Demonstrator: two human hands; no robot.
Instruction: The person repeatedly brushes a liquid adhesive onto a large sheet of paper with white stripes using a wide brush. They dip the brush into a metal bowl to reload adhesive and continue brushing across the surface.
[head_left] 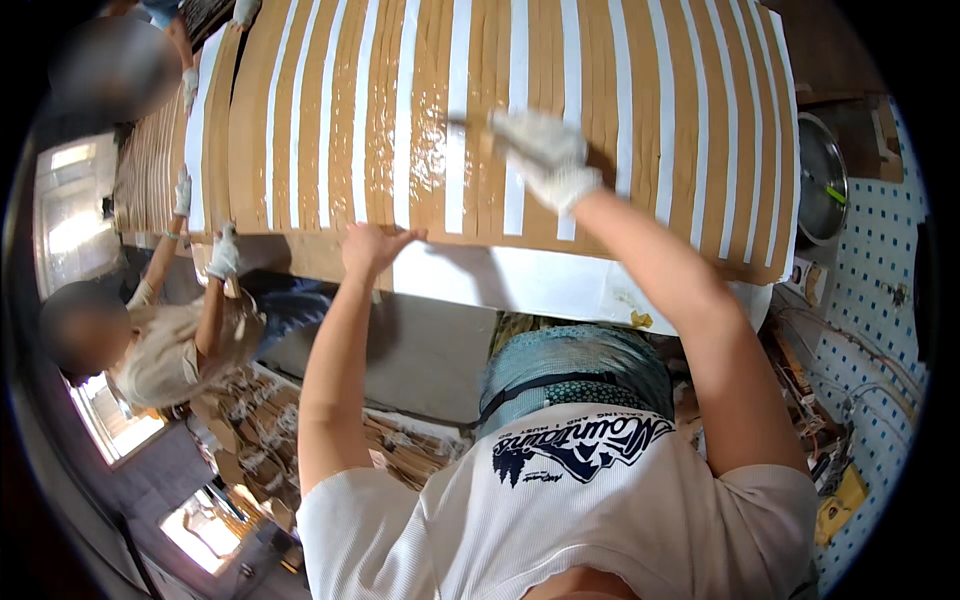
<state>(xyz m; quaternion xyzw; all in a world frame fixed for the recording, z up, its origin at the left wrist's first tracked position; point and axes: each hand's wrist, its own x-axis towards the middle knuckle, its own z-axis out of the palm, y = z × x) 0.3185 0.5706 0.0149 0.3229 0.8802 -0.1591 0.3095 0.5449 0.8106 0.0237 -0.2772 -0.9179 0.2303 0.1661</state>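
Brown cardboard strips point(485, 185) lie side by side across the table, with white bands point(620, 100) showing between groups of them. The left middle part of the strips shines as if wet. My right hand point(548, 160), in a white glove, is closed around a brush-like tool point(462, 121) over the strips. Motion blurs both, so the tool's exact kind is unclear. My bare left hand point(372, 247) rests on the near edge of the strips, thumb stretched out to the right and the other fingers partly hidden.
A white sheet point(540, 278) sticks out below the near edge. To the right stands a round metal basin point(822, 180) with a green-handled thing in it. At the left, a co-worker's gloved hand point(224, 252) touches the table edge. Cardboard pieces point(250, 440) are piled at the lower left.
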